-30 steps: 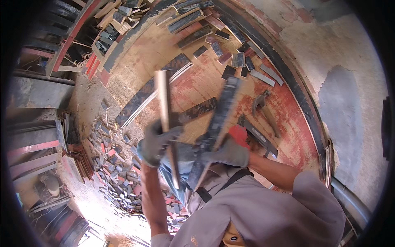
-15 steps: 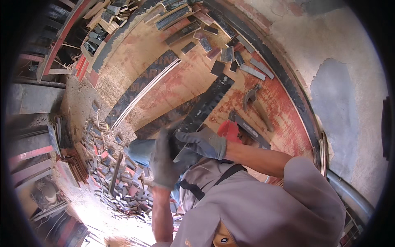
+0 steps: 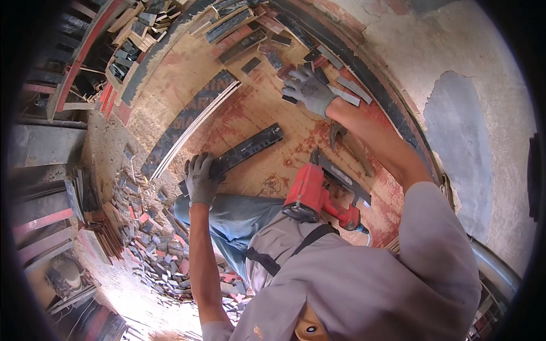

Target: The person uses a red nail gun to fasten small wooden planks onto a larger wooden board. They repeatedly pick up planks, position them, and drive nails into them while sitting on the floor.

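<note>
Head view: I see left hand (image 3: pixel 201 181) and right hand (image 3: pixel 311 92) newly parted, so left alone clasps the black plywood strip (image 3: pixel 250 148), right splayed over offcuts (image 3: pixel 322 76).

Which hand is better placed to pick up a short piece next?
Probably the right hand: it is spread open among the short pieces, while the left hand lies on the dark board, farther from them.

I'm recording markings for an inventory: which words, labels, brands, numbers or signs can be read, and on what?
Dark board: large printed letters, partly legible; I won't copy the wording.
Black strip: pale marks, too blurred to read.
Nail gun: small pale marking along its black magazine, too small to read.
Right hand: faint mark on the glove, unreadable.
</note>
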The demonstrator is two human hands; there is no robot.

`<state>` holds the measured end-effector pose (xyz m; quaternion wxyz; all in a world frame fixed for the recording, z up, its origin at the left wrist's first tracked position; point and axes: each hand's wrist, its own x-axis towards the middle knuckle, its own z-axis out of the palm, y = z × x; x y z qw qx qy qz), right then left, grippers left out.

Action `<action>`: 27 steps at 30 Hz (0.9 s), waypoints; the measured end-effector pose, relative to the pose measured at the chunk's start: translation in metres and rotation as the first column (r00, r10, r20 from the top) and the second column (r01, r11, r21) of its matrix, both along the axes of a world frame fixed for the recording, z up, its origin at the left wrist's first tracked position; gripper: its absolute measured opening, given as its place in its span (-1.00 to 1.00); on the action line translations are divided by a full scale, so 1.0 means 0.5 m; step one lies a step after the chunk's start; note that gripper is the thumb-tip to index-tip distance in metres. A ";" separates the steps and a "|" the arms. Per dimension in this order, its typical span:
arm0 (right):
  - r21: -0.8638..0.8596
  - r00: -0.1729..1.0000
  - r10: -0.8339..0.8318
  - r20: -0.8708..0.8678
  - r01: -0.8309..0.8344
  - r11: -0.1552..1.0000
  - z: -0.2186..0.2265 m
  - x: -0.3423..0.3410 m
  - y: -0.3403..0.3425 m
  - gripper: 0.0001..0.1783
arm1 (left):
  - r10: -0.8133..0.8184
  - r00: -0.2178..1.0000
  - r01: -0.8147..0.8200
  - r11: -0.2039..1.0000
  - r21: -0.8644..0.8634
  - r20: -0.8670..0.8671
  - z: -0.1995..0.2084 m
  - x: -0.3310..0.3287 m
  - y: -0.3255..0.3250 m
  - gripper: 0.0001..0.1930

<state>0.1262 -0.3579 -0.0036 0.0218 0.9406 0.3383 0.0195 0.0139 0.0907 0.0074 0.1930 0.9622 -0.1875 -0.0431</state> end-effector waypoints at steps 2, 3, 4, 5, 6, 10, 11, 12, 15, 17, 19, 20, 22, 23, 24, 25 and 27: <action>-0.112 0.999 0.004 -0.052 -0.009 0.994 0.011 0.016 0.017 -0.44 | 0.045 0.999 -0.045 0.999 0.013 0.003 -0.004 -0.006 -0.012 -0.22; 0.055 0.997 -0.031 -0.074 0.035 0.998 0.018 0.002 0.026 -0.43 | 0.037 0.999 -0.037 0.999 0.024 -0.033 -0.007 -0.005 -0.013 -0.22; 0.223 0.993 -0.054 -0.102 0.076 0.972 0.028 -0.026 0.051 -0.42 | 0.039 0.997 -0.037 0.999 0.038 -0.068 -0.011 -0.006 -0.005 -0.22; 0.382 0.987 -0.078 -0.140 0.127 0.916 0.041 -0.062 0.072 -0.41 | 0.035 0.994 -0.030 0.998 0.052 -0.106 -0.014 -0.013 0.002 -0.22; 0.388 0.980 -0.047 -0.195 0.121 0.914 0.061 -0.092 0.094 -0.40 | 0.055 0.993 -0.050 0.997 0.053 -0.109 -0.009 -0.017 0.007 -0.22; 0.362 0.950 -0.018 -0.312 0.136 0.922 0.060 -0.172 0.165 -0.38 | 0.086 0.989 -0.079 0.995 0.061 -0.118 -0.018 -0.019 0.006 -0.16; 0.351 0.948 -0.026 -0.316 0.142 0.925 0.044 -0.189 0.169 -0.38 | 0.089 0.989 -0.081 0.994 0.074 -0.118 -0.018 -0.019 0.000 -0.13; 0.377 0.952 -0.041 -0.302 0.159 0.913 0.030 -0.204 0.166 -0.39 | 0.069 0.994 -0.065 0.997 0.047 -0.085 -0.023 -0.021 -0.014 -0.08; 0.524 0.968 -0.087 -0.236 0.203 0.827 0.019 -0.213 0.167 -0.40 | 0.008 1.000 -0.008 0.999 -0.035 0.001 0.005 -0.007 -0.114 0.05; 0.689 0.970 -0.143 -0.194 0.239 0.684 0.068 -0.232 0.153 -0.40 | -0.052 0.998 0.054 0.994 -0.097 0.019 0.011 -0.005 -0.188 0.12; 0.650 0.886 -0.295 -0.358 0.463 0.603 0.124 -0.283 0.135 -0.41 | -0.036 0.999 0.038 0.992 -0.123 0.012 0.004 -0.002 -0.244 0.10; 0.614 0.823 -0.369 -0.432 0.568 0.548 0.147 -0.320 0.121 -0.42 | -0.035 0.999 0.036 0.990 -0.139 0.010 0.000 0.005 -0.267 0.09; 0.473 0.674 -0.460 -0.577 0.736 0.484 0.169 -0.419 0.088 -0.34 | -0.004 1.000 0.001 0.984 -0.179 -0.020 -0.018 0.014 -0.292 -0.12; 0.332 0.592 -0.479 -0.648 0.786 0.522 0.189 -0.469 0.083 -0.25 | 0.015 1.000 -0.018 0.982 -0.188 -0.018 -0.039 0.013 -0.285 -0.19; 0.177 0.491 -0.514 -0.704 0.821 0.542 0.207 -0.519 0.081 -0.16 | 0.019 1.000 -0.023 0.979 -0.204 -0.021 -0.055 0.014 -0.284 -0.25; 0.125 0.524 -0.542 -0.657 0.785 0.607 0.211 -0.564 0.086 -0.06 | 0.020 1.000 -0.019 0.976 -0.217 0.000 -0.058 0.017 -0.287 -0.29; 0.021 0.507 -0.561 -0.654 0.753 0.657 0.207 -0.618 0.099 0.12 | 0.025 0.999 -0.016 0.971 -0.237 0.036 -0.057 0.016 -0.288 -0.37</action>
